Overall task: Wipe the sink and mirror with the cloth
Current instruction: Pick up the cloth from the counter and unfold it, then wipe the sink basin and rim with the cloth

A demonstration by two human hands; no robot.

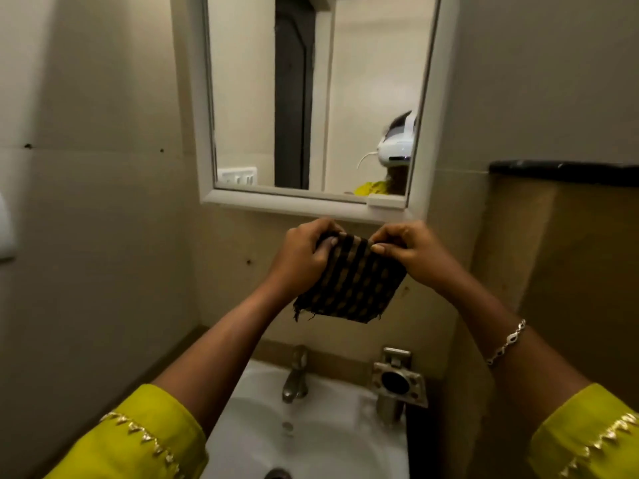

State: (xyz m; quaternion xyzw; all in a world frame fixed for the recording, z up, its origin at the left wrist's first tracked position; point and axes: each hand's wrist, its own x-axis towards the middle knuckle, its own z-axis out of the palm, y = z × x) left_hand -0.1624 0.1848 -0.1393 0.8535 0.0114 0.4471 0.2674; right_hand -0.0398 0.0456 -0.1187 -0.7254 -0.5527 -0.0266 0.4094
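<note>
cloth held up between mirror and sink

the top edge of the checked cloth (349,281) is pinched between thumb and fingertips of the left hand (304,254) and the right hand (404,250), both closed on the fabric. the cloth is hung just below the mirror (311,98), not touching it, with a frayed corner dangling. well below the mirror, the white sink (311,426) is seen with its tap (295,378) and a metal holder (397,378) beside it, which looks empty. the basin is seen holding nothing but its drain. no wiping contact is shown on either surface, so both wipes are judged still to be done.
</note>
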